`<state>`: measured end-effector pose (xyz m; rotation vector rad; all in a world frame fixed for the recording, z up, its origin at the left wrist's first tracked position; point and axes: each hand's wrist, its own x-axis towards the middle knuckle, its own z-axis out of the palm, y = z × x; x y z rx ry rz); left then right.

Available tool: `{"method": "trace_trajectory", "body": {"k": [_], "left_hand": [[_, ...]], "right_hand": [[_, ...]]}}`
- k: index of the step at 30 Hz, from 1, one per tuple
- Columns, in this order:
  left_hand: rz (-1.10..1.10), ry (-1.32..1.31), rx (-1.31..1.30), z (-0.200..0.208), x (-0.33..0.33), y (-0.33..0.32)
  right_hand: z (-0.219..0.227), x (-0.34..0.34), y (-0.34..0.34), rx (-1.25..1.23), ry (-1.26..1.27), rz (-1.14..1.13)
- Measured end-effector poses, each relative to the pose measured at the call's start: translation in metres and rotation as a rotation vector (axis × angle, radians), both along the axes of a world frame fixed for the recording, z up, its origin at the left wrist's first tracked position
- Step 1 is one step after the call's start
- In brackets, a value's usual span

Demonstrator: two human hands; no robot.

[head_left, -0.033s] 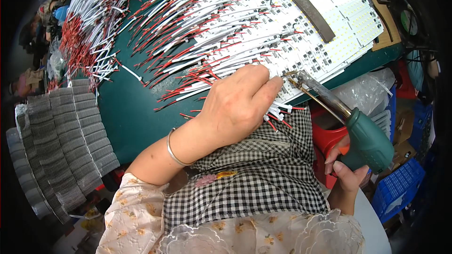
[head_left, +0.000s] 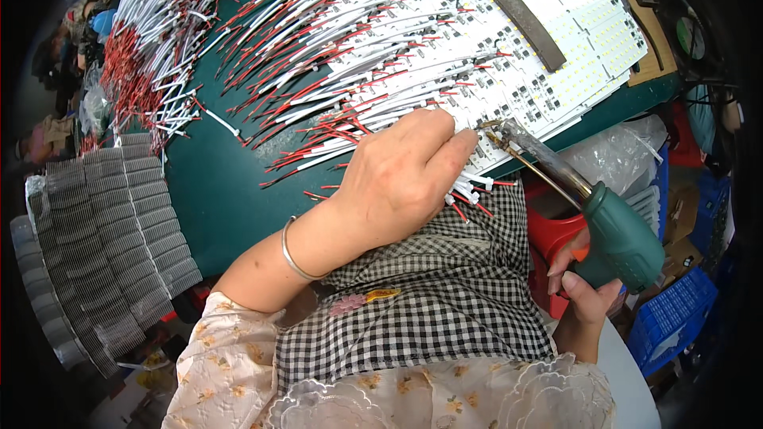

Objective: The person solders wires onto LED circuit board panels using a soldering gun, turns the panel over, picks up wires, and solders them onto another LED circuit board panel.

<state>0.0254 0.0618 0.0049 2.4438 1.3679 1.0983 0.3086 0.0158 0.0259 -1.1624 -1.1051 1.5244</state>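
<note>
My left hand (head_left: 405, 175) is closed over the near edge of the white LED boards (head_left: 588, 40). From under its palm stick out several short white-and-red wires (head_left: 474, 188); its fingertips are hidden behind the hand. My right hand (head_left: 584, 294) grips the green handle of a soldering gun (head_left: 624, 238). The gun's tip reaches the boards just right of my left fingers, by the wire ends there. Rows of white and red wires (head_left: 318, 56) lie attached along the boards' left part, their free ends fanning left.
A dark metal bar (head_left: 517, 12) lies across the boards. On the green table (head_left: 207, 214), a heap of loose wires (head_left: 155, 48) sits at far left. Stacked grey ribbed strips (head_left: 111, 238) stand nearer. At right are a clear plastic bag (head_left: 620, 155), a red stool (head_left: 548, 226) and a blue basket (head_left: 671, 322).
</note>
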Motion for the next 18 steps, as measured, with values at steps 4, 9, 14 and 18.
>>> {"method": "trace_trajectory", "body": {"k": [4,9,14,18], "left_hand": [[-0.002,-0.010,0.013,-0.001,-0.001,0.000],[-0.011,-0.007,-0.007,-0.001,0.000,0.000],[-0.008,-0.012,-0.017,0.003,-0.001,-0.001],[-0.005,-0.016,-0.015,0.002,-0.001,-0.001]], "right_hand": [[-0.011,0.018,0.002,0.079,0.106,0.243],[-0.006,0.009,-0.002,-0.013,-0.013,0.139],[-0.006,0.008,-0.002,0.043,-0.008,0.049],[0.002,0.010,0.001,0.019,0.025,0.000]]}}
